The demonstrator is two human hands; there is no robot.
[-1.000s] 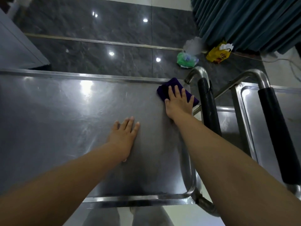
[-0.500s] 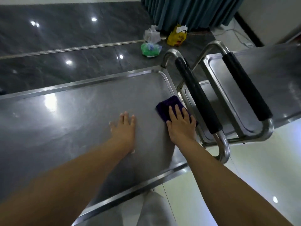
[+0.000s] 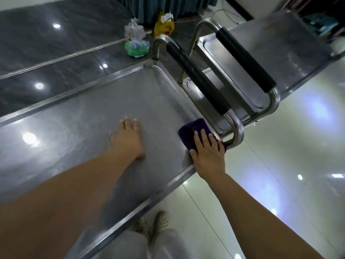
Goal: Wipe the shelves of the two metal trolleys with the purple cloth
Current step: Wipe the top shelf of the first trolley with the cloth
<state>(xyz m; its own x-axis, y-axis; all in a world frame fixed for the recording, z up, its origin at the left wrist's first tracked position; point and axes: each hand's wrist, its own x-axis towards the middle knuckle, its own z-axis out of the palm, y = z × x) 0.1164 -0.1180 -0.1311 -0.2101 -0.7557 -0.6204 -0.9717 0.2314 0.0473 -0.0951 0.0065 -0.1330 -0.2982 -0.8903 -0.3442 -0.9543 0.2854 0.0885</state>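
Here the right hand point(image 3: 208, 153) lies flat on the purple cloth point(image 3: 194, 130), fingers spread and pressing down rather than curled round it, so its grip is open and holds the cloth only by weight against the metal. The cloth sits at the near right corner of the top shelf point(image 3: 115, 101) of the nearer trolley, just beside the raised rim and right under the lower end of that trolley's black-sleeved handle point(image 3: 197, 79). The left hand point(image 3: 128, 139) rests palm down on the bare shelf, well to the left of the cloth, its grip open and holding nothing. The second trolley point(image 3: 291, 53) stands to the right, its own black handle point(image 3: 244, 59) running nearly parallel to the first, and a lower shelf point(image 3: 197, 94) shows in the gap between the two handles. On the dark floor beyond lie a green bag point(image 3: 137, 46), a clear bag point(image 3: 134, 30) just behind it and a yellow bag point(image 3: 164, 26), near a teal curtain point(image 3: 168, 6). Below the shelf's front edge, the person's pale trousers point(image 3: 164, 243) and a light shoe point(image 3: 159, 223) show over the glossy pale floor.
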